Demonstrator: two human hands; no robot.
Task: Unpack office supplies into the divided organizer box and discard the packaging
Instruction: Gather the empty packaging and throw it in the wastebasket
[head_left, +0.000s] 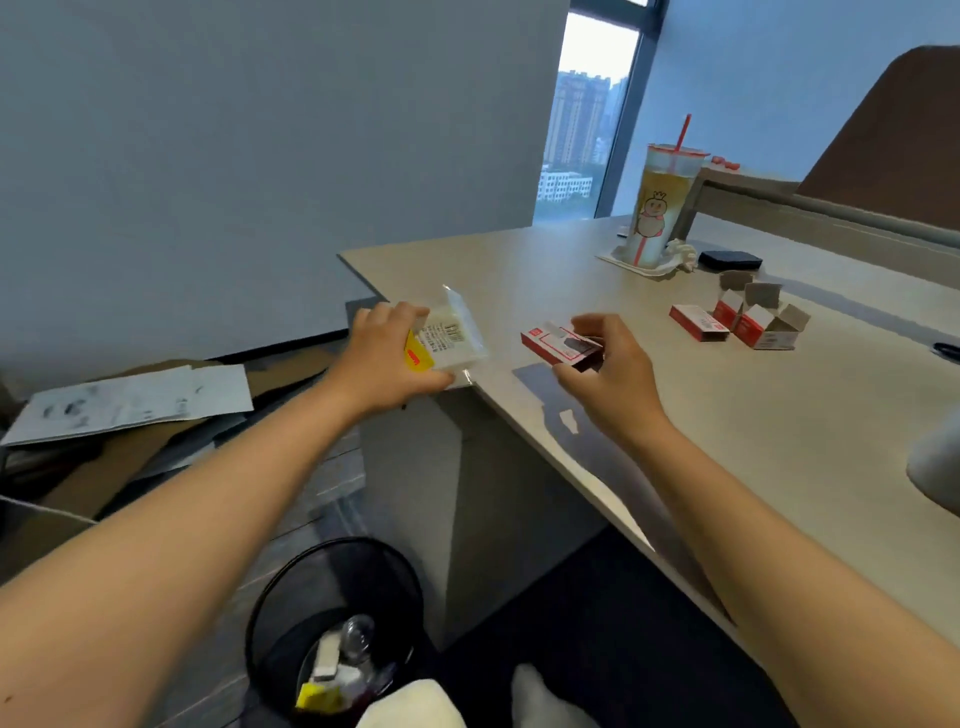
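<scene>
My left hand grips a clear plastic packet with a yellow and red label, held at the desk's left corner. My right hand holds a small red and white box just above the desk, fingers closed around its right end. Farther right on the desk lie three more red boxes, two of them with their flaps open. The divided organizer box is out of view.
A black mesh waste bin with discarded packaging stands on the floor below the desk's corner. A tall drink cup with a red straw and a dark case sit at the back. Flattened cardboard and paper lie at left.
</scene>
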